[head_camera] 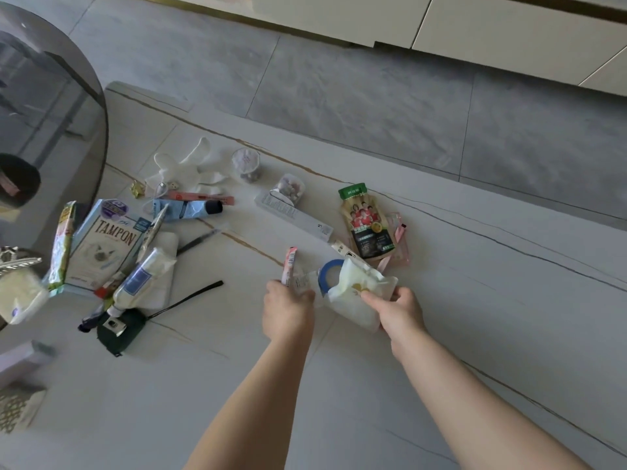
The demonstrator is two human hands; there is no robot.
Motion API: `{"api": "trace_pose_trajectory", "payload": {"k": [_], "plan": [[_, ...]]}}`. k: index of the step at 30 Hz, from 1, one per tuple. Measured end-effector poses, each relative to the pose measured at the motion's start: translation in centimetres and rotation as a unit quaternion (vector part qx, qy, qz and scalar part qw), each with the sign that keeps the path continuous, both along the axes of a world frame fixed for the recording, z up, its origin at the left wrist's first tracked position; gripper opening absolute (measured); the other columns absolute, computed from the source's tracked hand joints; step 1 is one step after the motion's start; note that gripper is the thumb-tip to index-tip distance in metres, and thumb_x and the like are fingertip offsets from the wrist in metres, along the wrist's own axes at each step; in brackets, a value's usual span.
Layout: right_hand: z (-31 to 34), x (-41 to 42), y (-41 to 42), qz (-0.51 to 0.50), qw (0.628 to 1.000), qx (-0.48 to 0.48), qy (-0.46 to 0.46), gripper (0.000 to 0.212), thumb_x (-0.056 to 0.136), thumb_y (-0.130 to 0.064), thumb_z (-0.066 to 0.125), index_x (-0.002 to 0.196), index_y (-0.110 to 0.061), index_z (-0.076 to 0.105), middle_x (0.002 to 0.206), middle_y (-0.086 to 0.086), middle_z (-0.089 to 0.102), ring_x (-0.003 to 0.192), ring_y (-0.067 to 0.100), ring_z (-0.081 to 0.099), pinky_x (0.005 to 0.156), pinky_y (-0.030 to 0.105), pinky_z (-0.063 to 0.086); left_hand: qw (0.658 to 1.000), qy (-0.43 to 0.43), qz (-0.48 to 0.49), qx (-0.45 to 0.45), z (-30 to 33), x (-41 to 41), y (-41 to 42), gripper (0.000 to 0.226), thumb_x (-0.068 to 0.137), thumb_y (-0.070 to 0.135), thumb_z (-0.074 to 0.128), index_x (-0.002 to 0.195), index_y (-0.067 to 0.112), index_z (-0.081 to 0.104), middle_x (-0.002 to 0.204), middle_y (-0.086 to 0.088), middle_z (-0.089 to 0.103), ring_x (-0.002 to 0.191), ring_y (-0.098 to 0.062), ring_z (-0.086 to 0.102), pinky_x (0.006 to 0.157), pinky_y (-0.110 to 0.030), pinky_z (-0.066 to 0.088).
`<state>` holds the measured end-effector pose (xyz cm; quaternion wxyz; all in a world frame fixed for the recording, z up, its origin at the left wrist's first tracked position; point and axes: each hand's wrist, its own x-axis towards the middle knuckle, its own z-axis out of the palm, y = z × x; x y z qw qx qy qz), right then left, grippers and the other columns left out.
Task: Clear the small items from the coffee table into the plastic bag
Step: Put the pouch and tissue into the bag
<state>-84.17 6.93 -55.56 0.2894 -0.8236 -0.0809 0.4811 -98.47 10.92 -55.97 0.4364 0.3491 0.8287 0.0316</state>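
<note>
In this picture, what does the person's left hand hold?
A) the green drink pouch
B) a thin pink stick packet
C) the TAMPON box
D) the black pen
B: the left hand grips a thin pink stick packet, which stands up from the fist, while the green drink pouch, the TAMPON box and the black pen lie on the table untouched.

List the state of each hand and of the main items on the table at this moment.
left hand: grips a pink stick packet, upright.
right hand: pinches a white soft packet, held just above the table.
blue tape roll: partly hidden behind the white packet.
green drink pouch: lying flat.
tampon box: lying flat, closed.
blue tube: capped, lying flat.
</note>
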Motion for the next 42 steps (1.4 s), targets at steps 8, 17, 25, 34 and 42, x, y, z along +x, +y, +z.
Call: {"api": "trace_pose_trajectory", "payload": {"k": [8, 17, 25, 34, 42], "plan": [[2.4, -0.7, 0.2, 0.241, 0.956, 0.013, -0.166, 0.027, 0.084, -0.028, 0.067, 0.096, -0.004, 0.062, 0.102, 0.012, 0.062, 0.093, 0.028, 0.056, 0.074, 0.032, 0.044, 0.994, -0.07, 0.08, 0.009, -0.2, -2.9, -2.5, 0.021, 0.087, 0.024, 0.062, 0.099, 0.007, 0.062, 0.072, -0.004, 0.056, 0.061, -0.019, 0.051, 0.052, -0.026, 0.036], [1.1, -1.9, 3.4, 0.217, 0.955, 0.015, -0.204, 0.039, 0.093, -0.022, 0.055, 0.128, -0.006, 0.045, 0.127, 0.014, 0.055, 0.113, 0.033, 0.054, 0.09, 0.038, 0.044, 0.987, -0.116, 0.109, 0.024, -0.6, -4.8, -3.5, 0.017, 0.085, 0.027, 0.061, 0.093, 0.013, 0.061, 0.074, 0.0, 0.057, 0.084, -0.029, 0.057, 0.065, -0.028, 0.037], [2.9, -2.4, 0.3, 0.043, 0.995, 0.081, -0.048, 0.023, 0.083, -0.019, 0.069, 0.1, -0.013, 0.055, 0.105, 0.01, 0.063, 0.089, 0.023, 0.056, 0.074, 0.031, 0.043, 0.973, -0.177, 0.148, 0.025, 1.8, -5.4, -4.7, 0.022, 0.09, 0.022, 0.056, 0.105, 0.007, 0.051, 0.087, -0.006, 0.058, 0.076, -0.025, 0.059, 0.07, -0.036, 0.05], [11.0, -3.3, -4.3, 0.149, 0.98, 0.072, 0.108, 0.011, 0.079, -0.011, 0.073, 0.088, -0.012, 0.067, 0.102, 0.015, 0.071, 0.104, 0.035, 0.063, 0.094, 0.044, 0.048, 0.962, -0.232, 0.141, 0.038, 13.1, -7.4, -8.4, 0.012, 0.094, 0.016, 0.048, 0.104, 0.01, 0.045, 0.076, -0.002, 0.05, 0.056, -0.013, 0.047, 0.052, -0.023, 0.038], [22.5, -7.8, -9.2, 0.251, 0.94, 0.088, 0.212, 0.031, 0.081, -0.001, 0.068, 0.109, -0.009, 0.06, 0.111, 0.016, 0.067, 0.103, 0.033, 0.063, 0.094, 0.048, 0.048, 0.954, -0.216, 0.189, 0.093, 24.8, -11.9, -16.9, 0.012, 0.096, 0.024, 0.05, 0.095, 0.013, 0.045, 0.069, -0.001, 0.045, 0.054, -0.012, 0.038, 0.047, -0.021, 0.032]]}}
